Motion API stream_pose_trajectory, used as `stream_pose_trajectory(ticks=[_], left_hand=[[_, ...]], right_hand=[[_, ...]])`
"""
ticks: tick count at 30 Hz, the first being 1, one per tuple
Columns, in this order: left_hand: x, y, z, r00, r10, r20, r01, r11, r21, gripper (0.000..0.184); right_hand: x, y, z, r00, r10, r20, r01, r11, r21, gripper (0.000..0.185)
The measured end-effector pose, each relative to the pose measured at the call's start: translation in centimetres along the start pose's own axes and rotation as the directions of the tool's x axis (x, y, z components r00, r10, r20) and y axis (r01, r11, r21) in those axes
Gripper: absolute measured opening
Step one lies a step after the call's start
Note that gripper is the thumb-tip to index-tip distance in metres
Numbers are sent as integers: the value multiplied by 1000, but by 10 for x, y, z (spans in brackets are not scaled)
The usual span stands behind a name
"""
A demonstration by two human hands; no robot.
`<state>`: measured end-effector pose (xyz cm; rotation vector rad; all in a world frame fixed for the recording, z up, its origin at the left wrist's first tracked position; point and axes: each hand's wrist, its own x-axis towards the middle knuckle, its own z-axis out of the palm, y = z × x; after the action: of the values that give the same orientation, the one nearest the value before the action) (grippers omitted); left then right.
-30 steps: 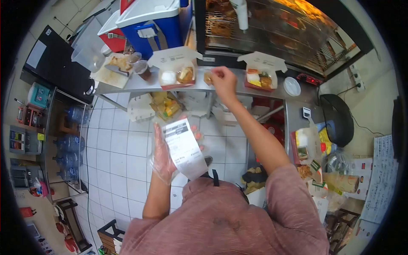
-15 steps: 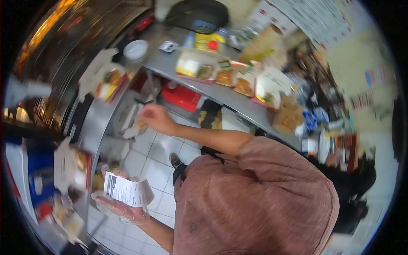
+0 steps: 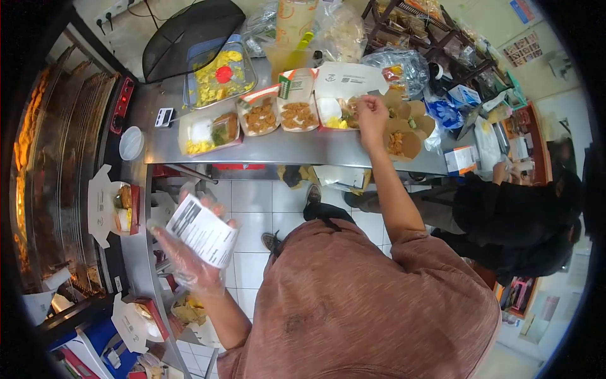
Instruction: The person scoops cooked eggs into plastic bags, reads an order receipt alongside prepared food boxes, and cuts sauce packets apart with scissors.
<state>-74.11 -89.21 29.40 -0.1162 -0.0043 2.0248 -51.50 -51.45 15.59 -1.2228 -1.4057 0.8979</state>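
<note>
My left hand (image 3: pixel 196 252), in a clear plastic glove, holds a printed paper slip (image 3: pixel 203 230) low in front of my body, left of my shirt. My bare right hand (image 3: pixel 372 117) is over the back counter with its fingers drawn together; what they hold, if anything, is hidden. It overlaps the right edge of an open meal box (image 3: pixel 339 114) with white rice, yellow food and greens. To its right stand brown paper food boxes (image 3: pixel 404 144). Left of it are two cartons of fried pieces, the nearer one a paper carton (image 3: pixel 298 116), and another rice box (image 3: pixel 211 132).
A tray of yellow food (image 3: pixel 221 82) sits at the back under a black mesh cover (image 3: pixel 189 38). More open meal boxes (image 3: pixel 126 208) line the left counter beside a lit glass cabinet (image 3: pixel 57 170). A person in black (image 3: pixel 517 208) is at the right.
The view has turned toward the back counter. My right hand has moved from low at the left up to the meal box at the right. My left hand keeps the slip.
</note>
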Motion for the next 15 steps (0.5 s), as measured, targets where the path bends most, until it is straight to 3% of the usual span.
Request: stream_pose_trajectory(ticks=[5,7,8,10,11,12,14,15], left_hand=[[72,-58,19,993,-59,-105,86,957,278,82],[100,-83,33,990,-142,-15,142,990,-3,85],[112,-94,38,988,-152,-28,152,988,2,85],[137,-115,46,972,-200,121,186,975,118,86],[149,-124,49,954,-228,193,196,965,174,87],[155,-141,51,958,-228,173,198,965,175,87],[187,-156,61,934,-308,181,259,932,253,88],[204,-158,67,924,-336,181,275,915,294,88]], right_hand=[[48,0,-9,987,157,45,-161,981,107,11],[59,9,-7,973,144,181,-187,949,253,12],[60,13,-7,972,159,172,-199,947,252,12],[70,19,-6,966,114,231,-145,982,123,16],[77,26,-11,926,122,358,-128,992,-6,30],[78,18,-23,921,140,362,-146,989,-11,30],[67,-15,-27,864,120,489,-37,984,-176,46],[64,-24,-29,794,127,594,-118,992,-55,55]])
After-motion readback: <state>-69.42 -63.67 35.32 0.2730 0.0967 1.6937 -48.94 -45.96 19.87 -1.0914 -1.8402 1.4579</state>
